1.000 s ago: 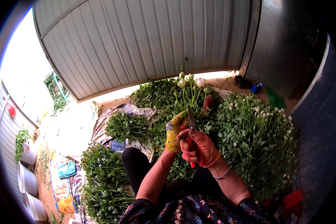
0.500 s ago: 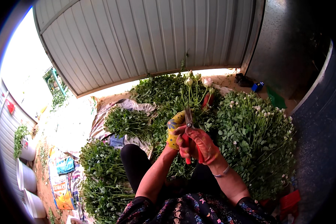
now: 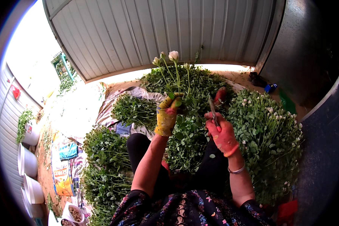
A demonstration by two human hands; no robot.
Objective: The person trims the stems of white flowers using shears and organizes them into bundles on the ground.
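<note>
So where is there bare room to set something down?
The ground strip between the white buckets and printed sack shows bare patches among leaf scraps. Glare hides the pale sheet. Crowded: beneath the left hand and right hand, where leafy stems heap.

Yellow left glove [image 3: 165,119], red right glove [image 3: 224,138], silvery bangle [image 3: 235,172], dark floral top [image 3: 190,209]

Left hand [image 3: 167,116] has open air rightward, heaped greenery [image 3: 188,137] below.

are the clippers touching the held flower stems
Apart; the head view shows a gap between the clippers, in the right hand, and the stems in the left hand.
</note>
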